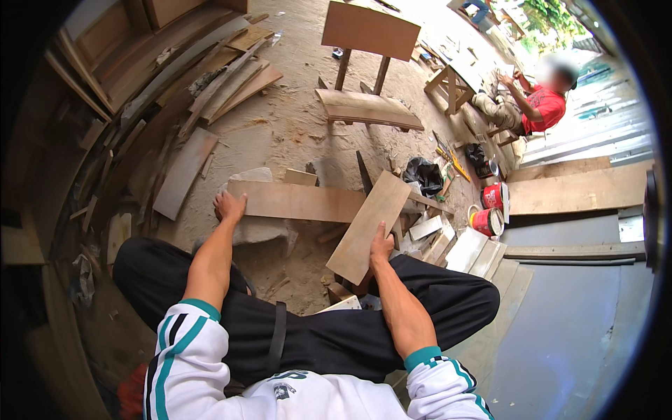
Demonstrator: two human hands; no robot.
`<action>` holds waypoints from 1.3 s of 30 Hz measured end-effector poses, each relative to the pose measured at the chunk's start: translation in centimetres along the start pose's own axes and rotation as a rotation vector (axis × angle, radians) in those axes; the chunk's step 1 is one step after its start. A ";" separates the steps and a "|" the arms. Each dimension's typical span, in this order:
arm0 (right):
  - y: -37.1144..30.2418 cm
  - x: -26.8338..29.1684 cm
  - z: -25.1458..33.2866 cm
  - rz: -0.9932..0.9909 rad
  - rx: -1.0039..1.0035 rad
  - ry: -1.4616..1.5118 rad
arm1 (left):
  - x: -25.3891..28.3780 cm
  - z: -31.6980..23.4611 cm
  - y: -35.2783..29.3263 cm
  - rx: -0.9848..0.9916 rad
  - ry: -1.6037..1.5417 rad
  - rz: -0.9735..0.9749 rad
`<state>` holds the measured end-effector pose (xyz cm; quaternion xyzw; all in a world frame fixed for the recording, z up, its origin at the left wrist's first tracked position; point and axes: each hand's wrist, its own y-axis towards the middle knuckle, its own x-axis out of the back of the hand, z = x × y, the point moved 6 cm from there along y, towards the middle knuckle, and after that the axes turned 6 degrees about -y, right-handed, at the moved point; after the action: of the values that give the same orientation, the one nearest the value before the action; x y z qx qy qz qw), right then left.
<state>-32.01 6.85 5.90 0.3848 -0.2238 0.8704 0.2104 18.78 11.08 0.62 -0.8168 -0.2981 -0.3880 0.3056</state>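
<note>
Short board (369, 227), grasped in the right hand (381, 246), overlaps the long board (301, 201), whose end the left hand (229, 206) grips; slack one-handed holds could let either twist.

Daylight is strongest at upper right, where green foliage (549, 17) and the ground beside it wash toward white. Below, grey corrugated metal sheeting (588, 143) shows pale, glaring streaks. Light falls off leftward; long brown wooden boards (150, 98) lie in dimness, detail fading near the rim. A flat blue-grey sheet (560, 329) at lower right carries a hazy violet sheen. Black cloth trousers (329, 343) retain little fold detail. The right hand (381, 246) and short rectangular light-brown wooden board (369, 227) read clearly. A blurred patch covers the head of a seated person in a red shirt (547, 106). Fisheye distortion bows straight edges; black vignetting closes the corners.
</note>
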 end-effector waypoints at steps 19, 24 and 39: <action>-6.8 -7.5 17.3 0.796 1.125 -0.433 | 2.1 4.9 -3.7 0.153 -0.412 0.045; -9.7 -14.6 18.1 0.943 1.322 -0.306 | 0.7 5.1 -6.0 -0.011 -0.571 0.100; -4.1 -12.4 16.1 0.196 0.891 -0.598 | 0.0 3.2 -7.1 0.016 -0.186 0.092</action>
<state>-12.88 -1.12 7.05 0.6448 0.0820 0.7491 -0.1279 15.08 17.88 0.87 -0.8596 -0.2904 -0.2937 0.3008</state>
